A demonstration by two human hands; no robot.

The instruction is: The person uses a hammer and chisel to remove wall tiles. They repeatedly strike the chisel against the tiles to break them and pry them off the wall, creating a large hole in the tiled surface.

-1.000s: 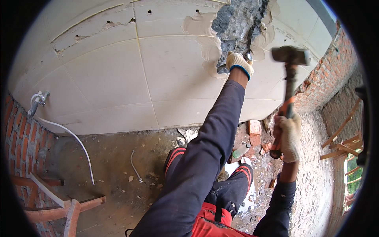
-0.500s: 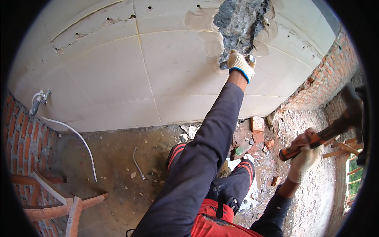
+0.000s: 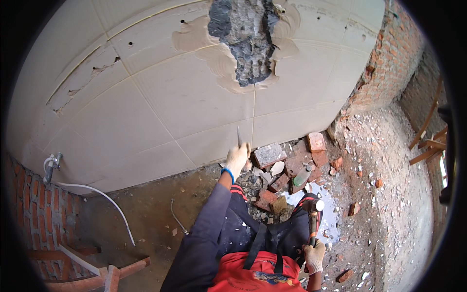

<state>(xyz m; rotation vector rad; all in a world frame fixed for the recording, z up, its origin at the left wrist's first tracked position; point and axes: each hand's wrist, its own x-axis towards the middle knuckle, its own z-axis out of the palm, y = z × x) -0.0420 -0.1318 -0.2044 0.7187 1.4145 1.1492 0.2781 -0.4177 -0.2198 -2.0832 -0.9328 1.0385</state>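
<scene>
My left hand (image 3: 237,158), in a cream knitted glove with a blue cuff, is closed round a metal chisel (image 3: 239,136). Its pointed end sticks up past the fingers, in front of the lower wall tiles. Low on the right, beside my thigh, my right hand (image 3: 314,255) wears a similar glove and grips a hammer (image 3: 313,228) by its handle. The hammer head is up, its pale round face showing. Above my left hand, the tiled wall (image 3: 204,97) has a rough, dark broken hollow (image 3: 250,48) ringed by smeared beige mortar.
Broken bricks (image 3: 270,155), rubble and a clear bottle (image 3: 302,175) lie at the wall's foot. A tap (image 3: 53,163) with a white hose (image 3: 104,194) is at left. Wooden pieces (image 3: 97,277) stand lower left. A rough brick wall (image 3: 384,73) borders the right.
My left hand has come down from the broken hollow with the chisel. My right hand has lowered the hammer from the right to beside my thigh. The view has shifted to the right.
</scene>
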